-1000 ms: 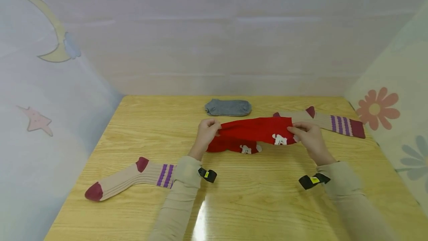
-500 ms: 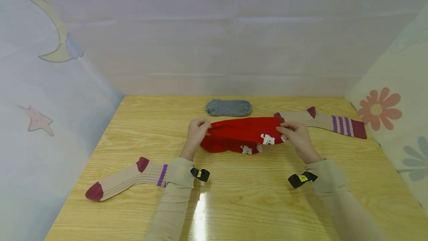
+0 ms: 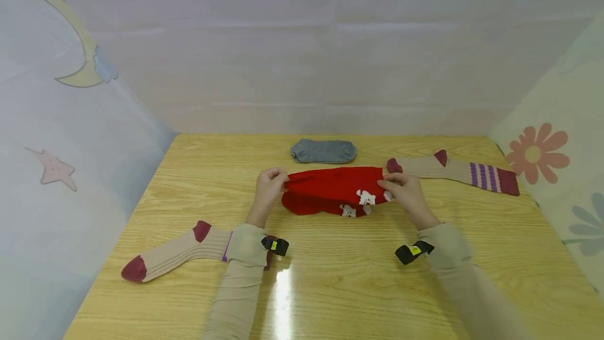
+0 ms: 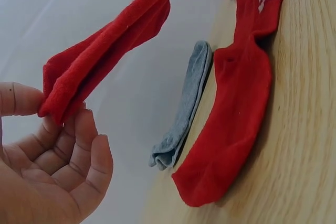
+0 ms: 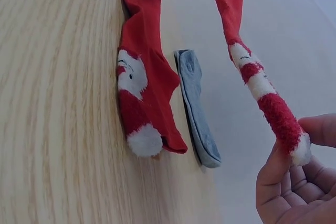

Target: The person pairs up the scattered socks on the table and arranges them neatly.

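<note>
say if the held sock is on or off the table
Off: the held sock hangs between left grip and right grip, apart from the table in both wrist views.

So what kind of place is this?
Maybe a little nook decorated for children: pale walls with a moon and a pink flower border a wooden table, with a red sock held above it.

Pale walls (image 3: 302, 67) with a moon (image 3: 87, 49), star (image 3: 56, 168) and flowers (image 3: 533, 154) border the table (image 3: 340, 293)
</note>
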### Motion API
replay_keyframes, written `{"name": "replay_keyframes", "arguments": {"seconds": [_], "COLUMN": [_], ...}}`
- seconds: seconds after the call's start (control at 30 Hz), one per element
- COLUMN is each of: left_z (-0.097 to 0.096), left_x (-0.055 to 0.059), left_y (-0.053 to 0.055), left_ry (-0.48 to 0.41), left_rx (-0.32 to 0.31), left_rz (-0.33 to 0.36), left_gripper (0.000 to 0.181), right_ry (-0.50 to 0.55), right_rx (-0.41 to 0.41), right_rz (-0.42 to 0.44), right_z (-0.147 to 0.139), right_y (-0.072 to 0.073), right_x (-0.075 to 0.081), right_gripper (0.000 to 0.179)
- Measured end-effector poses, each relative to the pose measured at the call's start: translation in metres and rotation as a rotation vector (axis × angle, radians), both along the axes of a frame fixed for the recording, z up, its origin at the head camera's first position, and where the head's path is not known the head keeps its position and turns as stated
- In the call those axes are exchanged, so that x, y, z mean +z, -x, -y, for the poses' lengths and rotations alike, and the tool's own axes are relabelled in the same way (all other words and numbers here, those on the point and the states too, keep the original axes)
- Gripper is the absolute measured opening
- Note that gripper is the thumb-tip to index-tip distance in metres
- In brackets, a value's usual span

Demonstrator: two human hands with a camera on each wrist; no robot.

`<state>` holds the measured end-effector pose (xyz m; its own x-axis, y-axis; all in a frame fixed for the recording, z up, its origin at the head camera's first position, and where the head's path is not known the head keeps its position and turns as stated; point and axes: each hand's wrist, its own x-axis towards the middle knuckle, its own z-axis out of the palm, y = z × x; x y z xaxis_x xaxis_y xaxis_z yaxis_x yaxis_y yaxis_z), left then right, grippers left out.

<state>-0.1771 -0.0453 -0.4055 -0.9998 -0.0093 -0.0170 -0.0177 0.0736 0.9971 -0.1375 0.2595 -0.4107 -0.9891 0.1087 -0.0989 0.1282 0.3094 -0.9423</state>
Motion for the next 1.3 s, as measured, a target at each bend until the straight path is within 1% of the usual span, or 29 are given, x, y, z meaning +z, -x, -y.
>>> {"name": "replay_keyframes", "arguments": {"seconds": [0.2,0.47,0.6,0.8,0.93,1.1,1.2,1.3], "left_z": [0.004,0.008,0.009,0.011,0.012,0.012,0.013,0.014], "left_x": [-0.005,-0.017,-0.022,-0.027,-0.03,-0.032,-0.032,-0.033], "left_y": [0.0,0.003,0.004,0.004,0.002,0.0,-0.001,-0.001], "left_ry": [-0.003,0.061,0.074,0.114,0.159,0.227,0.273,0.326], "left_rx": [0.009,0.002,-0.001,0.002,0.01,0.036,0.046,0.048], "left_rz": [0.033,0.1,0.108,0.121,0.145,0.182,0.193,0.18], "left_gripper": [0.015,0.012,0.011,0.01,0.01,0.013,0.015,0.016], "right_ry": [-0.027,-0.088,-0.085,-0.086,-0.102,-0.107,-0.144,-0.19], "right_rx": [-0.004,-0.018,-0.027,-0.026,-0.01,0.008,0.02,0.027], "right_rz": [0.028,0.038,0.04,0.079,0.099,0.117,0.128,0.134], "right_z": [0.006,0.014,0.018,0.022,0.02,0.019,0.019,0.018], "right_y": [0.004,0.01,0.011,0.013,0.014,0.013,0.013,0.013], "right_x": [-0.005,-0.015,-0.02,-0.024,-0.03,-0.035,-0.036,-0.038], "right_gripper": [0.04,0.035,0.033,0.034,0.034,0.031,0.031,0.03]}}
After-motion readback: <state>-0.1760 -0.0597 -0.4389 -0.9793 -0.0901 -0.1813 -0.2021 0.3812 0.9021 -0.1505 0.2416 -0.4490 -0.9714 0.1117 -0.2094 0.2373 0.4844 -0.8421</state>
